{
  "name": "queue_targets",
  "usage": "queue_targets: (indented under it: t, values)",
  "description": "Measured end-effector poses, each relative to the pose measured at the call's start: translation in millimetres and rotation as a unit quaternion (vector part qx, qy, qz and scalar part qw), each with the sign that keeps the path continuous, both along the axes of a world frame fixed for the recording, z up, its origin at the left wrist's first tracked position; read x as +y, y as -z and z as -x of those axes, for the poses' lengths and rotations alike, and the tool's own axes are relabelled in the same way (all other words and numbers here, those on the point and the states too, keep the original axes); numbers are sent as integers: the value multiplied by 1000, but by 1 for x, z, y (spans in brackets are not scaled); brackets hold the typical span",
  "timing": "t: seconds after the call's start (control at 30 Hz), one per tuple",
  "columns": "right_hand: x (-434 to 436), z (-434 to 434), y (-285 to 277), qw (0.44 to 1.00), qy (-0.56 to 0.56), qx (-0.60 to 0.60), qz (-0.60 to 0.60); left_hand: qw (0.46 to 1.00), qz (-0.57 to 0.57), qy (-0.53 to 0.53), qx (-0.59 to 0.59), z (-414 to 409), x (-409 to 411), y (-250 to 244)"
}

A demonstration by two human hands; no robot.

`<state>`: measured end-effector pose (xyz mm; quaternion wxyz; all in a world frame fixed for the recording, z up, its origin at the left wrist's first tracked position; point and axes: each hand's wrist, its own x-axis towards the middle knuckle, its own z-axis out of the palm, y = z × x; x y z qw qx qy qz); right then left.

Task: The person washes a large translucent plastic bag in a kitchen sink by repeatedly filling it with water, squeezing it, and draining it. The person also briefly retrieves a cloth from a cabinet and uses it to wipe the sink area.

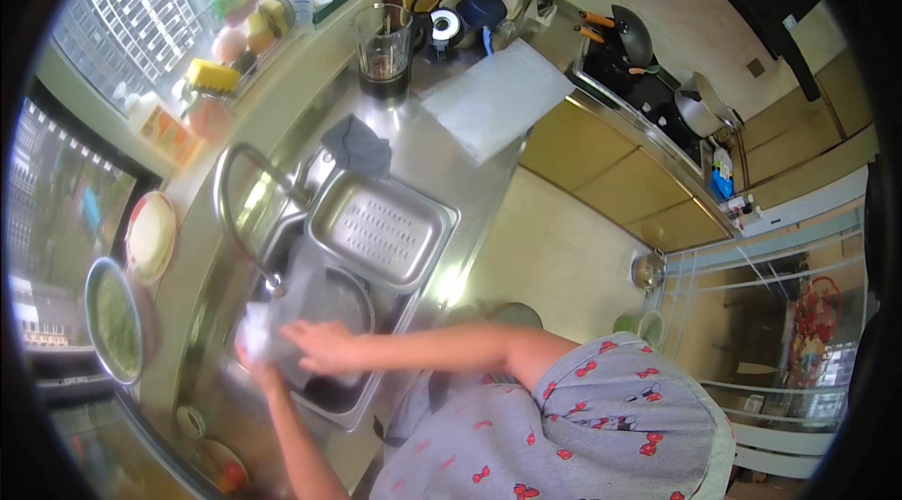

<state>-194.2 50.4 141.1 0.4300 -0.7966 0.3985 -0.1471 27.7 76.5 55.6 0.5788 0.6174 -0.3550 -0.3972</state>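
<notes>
A blurred white thing, perhaps a cloth or bag, (256, 331) is in my left hand (259, 362), over the left side of a steel sink (352, 415). My right hand (324, 348) is spread beside it, against a translucent, blurred sheet-like thing (299, 295) that may be plastic. Whether the right hand grips it is unclear. Behind my hands, a round grey pan or basin (349, 302) lies in the sink, partly hidden. The curved metal faucet (236, 225) ends just above my left hand. A perforated steel tray (384, 232) covers the sink's far part.
A grey cloth (358, 146) lies beyond the tray, near a glass blender jug (382, 56) and a translucent sheet (500, 99) on the counter. Bowls (116, 320), a bottle (165, 130) and sponges (213, 77) line the windowsill. A stove (634, 95) holds a pot (700, 105) and a wok (631, 35).
</notes>
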Motion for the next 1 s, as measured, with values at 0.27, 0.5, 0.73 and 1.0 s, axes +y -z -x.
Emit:
queue_targets:
  t: [0.27,0.5,0.73,1.0]
  values:
    - [28,209,45,990,62,-30,-123,933,-34,88,-348,-2,-18,105]
    - [145,442,119,667,329,-190,-641,908,-173,63,-375,-24,13,131]
    - [192,644,279,731,394,273,-486,911,-369,-62,-171,50,69,55]
    - [78,906,340,611,717,73,-327,317,-293,551,-714,144,62,-60]
